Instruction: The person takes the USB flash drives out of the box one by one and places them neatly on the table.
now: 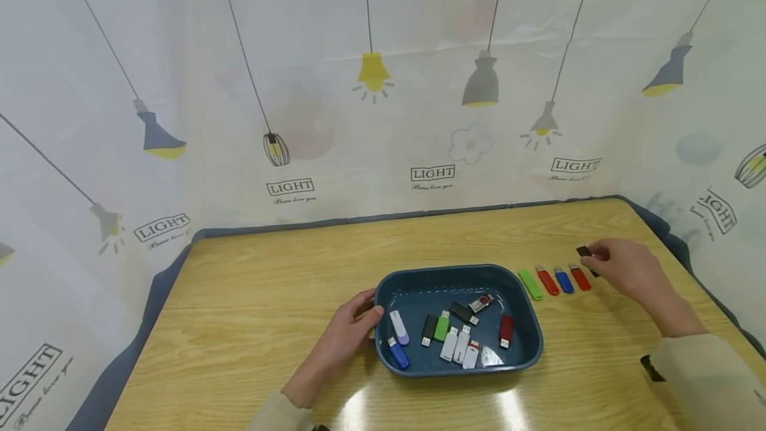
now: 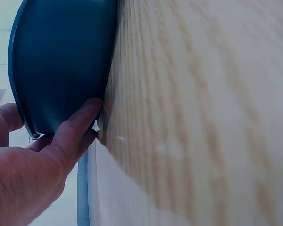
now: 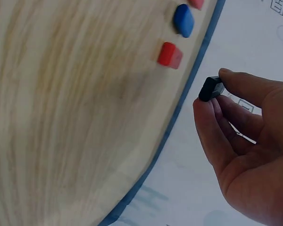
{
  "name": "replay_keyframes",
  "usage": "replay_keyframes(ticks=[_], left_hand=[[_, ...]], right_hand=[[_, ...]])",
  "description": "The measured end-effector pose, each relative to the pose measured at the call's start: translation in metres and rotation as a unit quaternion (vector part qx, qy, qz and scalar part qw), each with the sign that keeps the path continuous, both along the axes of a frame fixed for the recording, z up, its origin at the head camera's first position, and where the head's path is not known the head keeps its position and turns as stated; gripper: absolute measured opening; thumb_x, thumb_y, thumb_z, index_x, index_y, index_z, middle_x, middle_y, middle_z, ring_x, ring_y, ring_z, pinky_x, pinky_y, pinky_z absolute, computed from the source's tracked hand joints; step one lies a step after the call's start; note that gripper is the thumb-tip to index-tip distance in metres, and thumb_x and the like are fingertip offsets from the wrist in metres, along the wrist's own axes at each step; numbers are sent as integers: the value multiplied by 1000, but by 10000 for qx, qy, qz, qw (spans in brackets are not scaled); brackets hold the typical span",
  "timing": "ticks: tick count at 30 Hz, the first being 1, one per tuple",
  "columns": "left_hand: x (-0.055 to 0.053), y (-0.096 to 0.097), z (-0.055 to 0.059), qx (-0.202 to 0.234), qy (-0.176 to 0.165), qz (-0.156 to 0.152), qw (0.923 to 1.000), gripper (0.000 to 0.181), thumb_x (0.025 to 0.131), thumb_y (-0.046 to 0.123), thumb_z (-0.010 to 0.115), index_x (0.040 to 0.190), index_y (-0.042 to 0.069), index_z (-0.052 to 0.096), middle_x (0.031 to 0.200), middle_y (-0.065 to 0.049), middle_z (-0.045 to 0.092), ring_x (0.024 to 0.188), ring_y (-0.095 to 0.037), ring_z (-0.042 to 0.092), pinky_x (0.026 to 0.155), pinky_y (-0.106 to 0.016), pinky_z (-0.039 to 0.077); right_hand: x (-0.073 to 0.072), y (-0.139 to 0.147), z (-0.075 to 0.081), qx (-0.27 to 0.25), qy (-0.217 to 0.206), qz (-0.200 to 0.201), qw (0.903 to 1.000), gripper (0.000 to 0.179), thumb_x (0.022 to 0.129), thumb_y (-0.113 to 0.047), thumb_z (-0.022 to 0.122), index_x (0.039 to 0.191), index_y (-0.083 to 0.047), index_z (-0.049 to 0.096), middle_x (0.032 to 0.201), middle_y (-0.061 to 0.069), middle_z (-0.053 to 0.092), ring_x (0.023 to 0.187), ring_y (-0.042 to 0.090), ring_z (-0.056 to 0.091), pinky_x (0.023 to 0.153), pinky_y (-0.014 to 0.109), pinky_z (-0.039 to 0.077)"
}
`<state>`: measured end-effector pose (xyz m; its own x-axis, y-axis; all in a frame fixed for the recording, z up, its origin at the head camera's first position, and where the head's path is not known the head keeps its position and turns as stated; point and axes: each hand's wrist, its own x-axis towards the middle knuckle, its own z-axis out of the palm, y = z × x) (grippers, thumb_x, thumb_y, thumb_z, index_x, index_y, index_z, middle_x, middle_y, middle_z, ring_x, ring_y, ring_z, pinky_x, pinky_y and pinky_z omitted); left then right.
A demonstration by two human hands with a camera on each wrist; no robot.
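Observation:
My right hand (image 1: pixel 632 270) pinches a black USB stick (image 3: pixel 211 88) between thumb and fingertips, at the right end of a row of USB sticks. That row holds a green stick (image 1: pixel 530 285), a red one (image 1: pixel 547 281), a blue one (image 1: pixel 564 281) and another red one (image 1: pixel 580 277), side by side. My left hand (image 1: pixel 352 322) grips the left end of a dark blue tray (image 1: pixel 457 372), thumb at the rim and fingers against the outer wall (image 2: pixel 61 66). Several more USB sticks lie loose in the tray, among them a dark red one (image 1: pixel 506 331) and a blue one (image 1: pixel 398 354).
The wooden table (image 1: pixel 251 311) reaches back to a hanging cloth (image 1: pixel 335 151) printed with lamps, which also runs along both sides. A dark strip (image 1: pixel 371 219) follows the table's far edge. A black device (image 1: pixel 651 368) shows at the right sleeve.

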<state>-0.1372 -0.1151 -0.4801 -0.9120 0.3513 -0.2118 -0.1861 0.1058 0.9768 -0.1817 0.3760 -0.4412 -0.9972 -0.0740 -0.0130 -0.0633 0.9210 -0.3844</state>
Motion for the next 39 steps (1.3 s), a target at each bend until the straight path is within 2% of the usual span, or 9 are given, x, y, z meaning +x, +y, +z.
replay_keyframes(ticks=[5, 12, 19, 33, 39], left_hand=[[1, 0, 0, 88, -56, 20, 9999, 54, 110, 22, 52, 157, 1, 38, 156, -26, 42, 137, -38, 50, 98, -46, 57], [2, 0, 0, 131, -64, 21, 9999, 53, 110, 21, 52, 157, 1, 40, 156, -26, 43, 134, -38, 52, 97, -46, 57], [2, -1, 1, 129, -69, 1, 9999, 53, 110, 23, 52, 157, 2, 40, 156, -25, 42, 135, -37, 52, 98, -46, 57], [-1, 0, -1, -21, -117, 18, 9999, 52, 110, 25, 53, 156, 5, 42, 155, -22, 45, 133, -35, 53, 98, -45, 57], [-2, -1, -1, -86, -84, -2, 9999, 52, 110, 26, 52, 156, 4, 42, 156, -22, 44, 134, -36, 52, 99, -45, 56]], right_hand=[[-1, 7, -6, 35, -198, -104, 9997, 35, 98, -17, 69, 108, 16, 67, 91, 23, 70, 69, 26, 63, 59, 45, 53], [-3, 13, -11, 174, -477, -221, 9985, 39, 98, -16, 69, 113, 19, 65, 98, 29, 70, 82, 40, 66, 69, 55, 55], [-8, 17, -16, 251, -746, -337, 9963, 40, 96, -19, 71, 112, 18, 66, 104, 33, 68, 87, 46, 65, 73, 57, 54], [-10, 14, -18, 421, -956, -444, 9935, 36, 97, -18, 70, 108, 16, 67, 96, 30, 69, 77, 36, 64, 69, 54, 53], [-9, 13, -20, 431, -934, -507, 9934, 34, 97, -18, 68, 106, 15, 68, 87, 22, 68, 70, 29, 58, 63, 45, 50]])
